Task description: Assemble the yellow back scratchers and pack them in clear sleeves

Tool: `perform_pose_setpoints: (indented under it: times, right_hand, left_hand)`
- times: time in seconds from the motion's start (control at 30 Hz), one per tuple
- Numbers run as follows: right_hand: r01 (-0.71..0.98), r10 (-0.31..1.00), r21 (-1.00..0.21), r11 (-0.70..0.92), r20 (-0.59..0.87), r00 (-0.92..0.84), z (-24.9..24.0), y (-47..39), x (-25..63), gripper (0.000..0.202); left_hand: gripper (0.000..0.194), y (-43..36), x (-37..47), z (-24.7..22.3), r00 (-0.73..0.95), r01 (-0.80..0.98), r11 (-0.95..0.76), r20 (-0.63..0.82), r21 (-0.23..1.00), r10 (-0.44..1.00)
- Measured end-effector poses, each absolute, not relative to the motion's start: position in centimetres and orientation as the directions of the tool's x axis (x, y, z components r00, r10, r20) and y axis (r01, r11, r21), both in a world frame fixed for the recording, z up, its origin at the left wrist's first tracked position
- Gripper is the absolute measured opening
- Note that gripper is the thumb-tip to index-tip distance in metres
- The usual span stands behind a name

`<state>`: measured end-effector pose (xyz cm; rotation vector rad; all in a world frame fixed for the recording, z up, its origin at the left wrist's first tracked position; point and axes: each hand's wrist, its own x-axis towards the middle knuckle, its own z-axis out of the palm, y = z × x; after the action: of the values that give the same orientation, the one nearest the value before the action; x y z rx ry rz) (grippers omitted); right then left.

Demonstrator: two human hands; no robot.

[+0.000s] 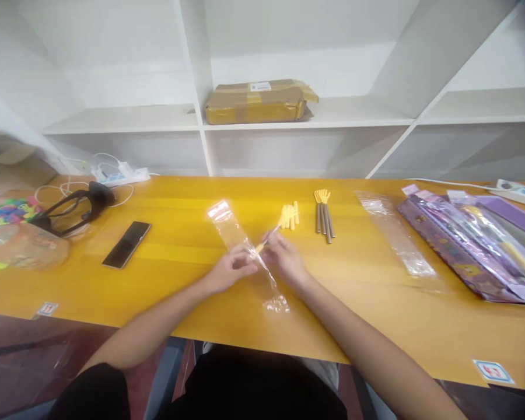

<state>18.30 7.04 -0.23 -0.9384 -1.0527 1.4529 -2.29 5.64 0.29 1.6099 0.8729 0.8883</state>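
1. Head view, centre of the frame: the left hand (pixel 234 268) has its fingers curled beside a clear plastic bag (pixel 230 224); whether they grip it I cannot tell.
2. Just right of centre, the right hand (pixel 286 261) pinches a slim rod (pixel 272 234), which slants down toward the left hand and lies near a small yellow end (pixel 259 248).
3. The clear bag runs diagonally on the orange table (pixel 179 204), from above the left hand to below the hands.
4. Just above the right hand lies a cluster of yellow sticks (pixel 290 216); farther right are metal rods (pixel 325 220) with yellow clawed heads.
5. Right side of the frame: another clear bag (pixel 396 233) lies beside a purple box (pixel 455 256) filled with wrapped items.
6. Left side: a dark phone (pixel 126 245), black-framed eyewear (pixel 76 211) and a tub (pixel 39 251) near colourful pieces.
7. Upper middle: a taped carton (pixel 258 104) sits on a white shelf (pixel 354 114).
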Motion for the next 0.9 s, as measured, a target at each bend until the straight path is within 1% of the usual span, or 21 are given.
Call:
perform_pose_setpoints:
  times: [0.07, 0.1, 0.13, 0.2, 0.27, 0.3, 0.33, 0.4, 0.53, 0.7, 0.8, 0.9]
  right_hand:
    - [-0.314, 0.995, -0.944, 0.103, 0.091, 0.051, 1.1, 7.6, 20.1, 0.043]
    - [-0.31, 0.986, -0.938, 0.157, 0.133, 0.097, 1.9, 7.7, 20.9, 0.04]
    - [-0.295, 0.982, -0.938, 0.181, 0.159, 0.097, 2.7, 7.6, 21.7, 0.038]
    - [-0.186, 0.984, -0.969, 0.162, 0.172, -0.037, 3.9, 6.9, 22.7, 0.038]
    - [0.03, 0.958, -0.985, 0.169, 0.158, -0.239, 4.4, 5.8, 23.0, 0.042]
    - [0.133, 0.937, -0.972, 0.193, 0.143, -0.318, 4.4, 5.3, 22.9, 0.045]
    - [0.214, 0.92, -0.951, 0.222, 0.131, -0.369, 4.2, 4.8, 22.8, 0.048]
    - [0.312, 0.902, -0.91, 0.271, 0.127, -0.414, 3.4, 4.3, 22.6, 0.05]
    - [0.405, 0.893, -0.854, 0.327, 0.139, -0.428, 2.1, 4.4, 22.7, 0.047]
    - [0.432, 0.888, -0.836, 0.339, 0.132, -0.441, 2.3, 4.6, 22.8, 0.048]
    - [0.424, 0.881, -0.839, 0.341, 0.129, -0.455, 2.4, 4.5, 22.7, 0.049]
    - [0.416, 0.875, -0.844, 0.338, 0.118, -0.47, 2.3, 4.5, 22.6, 0.05]
  left_hand:
    - [0.035, 6.3, -2.6, 0.2, 0.319, 0.046, -0.14, 0.119, 0.989, 0.94]
    - [0.038, 6.7, -2.8, 0.2, 0.237, -0.005, -0.111, 0.109, 0.994, 0.965]
    - [0.039, 7.1, -3.1, 0.2, 0.155, -0.074, -0.086, 0.097, 0.994, 0.983]
    - [0.041, 7.7, -3.6, 0.4, 0.013, -0.224, -0.058, 0.062, 0.973, 0.998]
    - [0.042, 8.2, -4.1, 0.9, -0.087, -0.35, -0.057, 0.028, 0.935, 0.996]
    - [0.042, 8.4, -4.3, 1.1, -0.115, -0.397, -0.058, 0.013, 0.916, 0.993]
    - [0.043, 8.5, -4.5, 1.4, -0.133, -0.435, -0.061, 0.003, 0.898, 0.991]
    - [0.043, 8.7, -4.8, 1.8, -0.152, -0.494, -0.062, -0.015, 0.867, 0.988]
    - [0.041, 8.8, -5.3, 2.0, -0.165, -0.557, -0.035, -0.069, 0.83, 0.984]
    - [0.037, 8.9, -5.2, 1.8, -0.153, -0.608, 0.011, -0.131, 0.794, 0.979]
    - [0.036, 8.7, -4.9, 1.8, -0.122, -0.604, 0.029, -0.128, 0.796, 0.984]
    - [0.039, 8.5, -4.7, 1.9, -0.093, -0.598, 0.036, -0.115, 0.801, 0.989]
